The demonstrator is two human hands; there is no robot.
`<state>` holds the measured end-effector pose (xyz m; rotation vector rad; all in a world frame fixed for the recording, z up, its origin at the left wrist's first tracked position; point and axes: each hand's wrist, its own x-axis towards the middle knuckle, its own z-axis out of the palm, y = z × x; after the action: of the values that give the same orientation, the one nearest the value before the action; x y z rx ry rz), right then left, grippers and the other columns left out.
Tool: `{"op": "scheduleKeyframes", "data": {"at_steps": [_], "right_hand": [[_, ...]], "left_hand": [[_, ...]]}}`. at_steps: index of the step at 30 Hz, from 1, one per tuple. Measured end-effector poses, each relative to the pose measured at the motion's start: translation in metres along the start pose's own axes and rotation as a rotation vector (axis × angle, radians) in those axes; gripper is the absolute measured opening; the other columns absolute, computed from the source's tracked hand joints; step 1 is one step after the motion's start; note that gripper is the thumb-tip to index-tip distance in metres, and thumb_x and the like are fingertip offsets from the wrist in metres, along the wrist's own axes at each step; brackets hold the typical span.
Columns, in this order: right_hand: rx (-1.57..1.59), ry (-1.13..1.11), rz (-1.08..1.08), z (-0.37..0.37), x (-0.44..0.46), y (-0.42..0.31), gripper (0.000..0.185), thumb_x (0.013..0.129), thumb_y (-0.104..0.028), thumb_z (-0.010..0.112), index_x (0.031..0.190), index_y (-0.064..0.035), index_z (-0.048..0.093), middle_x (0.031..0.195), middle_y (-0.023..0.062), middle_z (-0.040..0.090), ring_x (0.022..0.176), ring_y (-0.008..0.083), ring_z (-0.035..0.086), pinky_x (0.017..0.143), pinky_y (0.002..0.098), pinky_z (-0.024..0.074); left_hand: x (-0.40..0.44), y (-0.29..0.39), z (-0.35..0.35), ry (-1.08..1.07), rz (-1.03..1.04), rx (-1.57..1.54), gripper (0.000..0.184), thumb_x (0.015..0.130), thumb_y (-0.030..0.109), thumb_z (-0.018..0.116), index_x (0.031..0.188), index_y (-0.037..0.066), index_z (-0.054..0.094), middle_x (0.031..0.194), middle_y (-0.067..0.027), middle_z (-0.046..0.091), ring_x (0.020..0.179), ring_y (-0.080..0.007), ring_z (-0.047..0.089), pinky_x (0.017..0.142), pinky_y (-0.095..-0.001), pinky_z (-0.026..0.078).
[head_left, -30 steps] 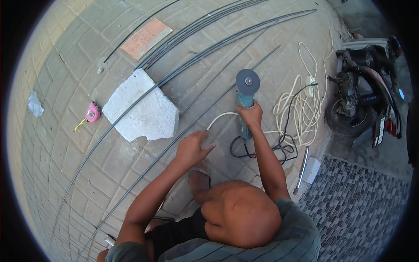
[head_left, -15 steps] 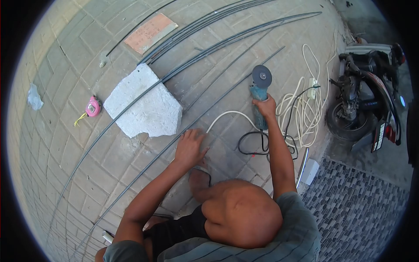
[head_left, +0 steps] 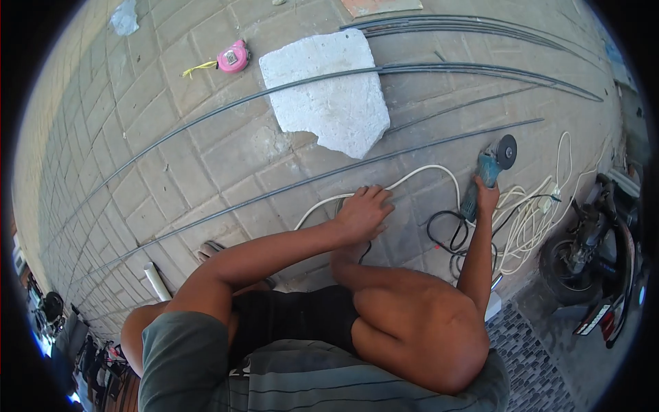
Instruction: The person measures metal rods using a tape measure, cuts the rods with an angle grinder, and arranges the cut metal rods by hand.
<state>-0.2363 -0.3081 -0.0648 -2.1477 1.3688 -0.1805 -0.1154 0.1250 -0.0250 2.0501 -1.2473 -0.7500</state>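
Note:
My right hand (head_left: 487, 194) is wrapped round the body of a teal angle grinder (head_left: 472, 193), whose dark disc (head_left: 507, 152) points up and away from me. My left hand (head_left: 364, 212) is over my foot, beside a cream cable (head_left: 420, 169); its fingers are bent downward, and what they touch is hidden. Beyond it a long thin rod (head_left: 288, 187) runs across the paving. A white slab (head_left: 329, 93) lies farther off, with another rod (head_left: 226, 108) across its top.
A pink tape measure (head_left: 233, 58) lies left of the slab. Several rods (head_left: 467, 26) are at the top. Coiled cream cord (head_left: 525, 221) and a motorbike (head_left: 583, 257) are on the right. A white tube (head_left: 157, 281) lies at the lower left.
The view has turned, shifting the slab and tape measure up and right. The grinder, still in my right hand, appears farther right and tilted. My left hand has moved right beside the cable.

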Motion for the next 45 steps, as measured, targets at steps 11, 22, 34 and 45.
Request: {"op": "scheduleKeyframes", "data": {"at_steps": [11,22,34,45], "right_hand": [[-0.252,0.543,-0.286,0.036,-0.101,-0.059,0.075,0.078,-0.033,0.093,0.135,0.0051,0.062,0.133,0.0242,0.063,0.124,0.0429,0.060,0.109,0.0498,0.0460],[0.118,0.034,-0.883,0.092,-0.164,-0.173,0.022,0.082,-0.007,0.081,0.100,-0.0035,0.070,0.094,0.0136,0.067,0.089,0.0341,0.065,0.083,0.0448,0.0501],[0.087,-0.247,-0.871,0.096,-0.110,-0.206,0.027,0.086,-0.004,0.076,0.112,-0.0022,0.071,0.101,0.0159,0.068,0.092,0.0346,0.068,0.082,0.0423,0.0541],[-0.419,-0.248,-1.114,0.105,0.041,-0.301,0.052,0.094,-0.005,0.072,0.145,-0.0078,0.061,0.140,0.0183,0.064,0.134,0.0401,0.056,0.115,0.0482,0.0447]], "left_hand": [[-0.013,-0.015,-0.021,-0.011,0.010,-0.004,0.045,0.086,0.033,0.081,0.125,0.009,0.075,0.143,-0.0113,0.060,0.138,-0.0302,0.051,0.113,-0.0451,0.043],[-0.007,-0.023,-0.042,-0.013,-0.038,-0.110,0.040,0.088,0.031,0.079,0.118,0.005,0.074,0.125,-0.0103,0.070,0.120,-0.0318,0.063,0.104,-0.0455,0.050],[0.001,-0.019,-0.038,-0.002,0.014,-0.085,0.039,0.087,0.032,0.080,0.115,0.005,0.073,0.114,-0.0117,0.071,0.109,-0.0353,0.067,0.096,-0.0476,0.055],[0.008,-0.010,-0.029,-0.093,-0.051,-0.083,0.039,0.084,0.031,0.083,0.115,0.009,0.074,0.116,-0.0096,0.071,0.114,-0.0322,0.066,0.099,-0.0471,0.053]]}}
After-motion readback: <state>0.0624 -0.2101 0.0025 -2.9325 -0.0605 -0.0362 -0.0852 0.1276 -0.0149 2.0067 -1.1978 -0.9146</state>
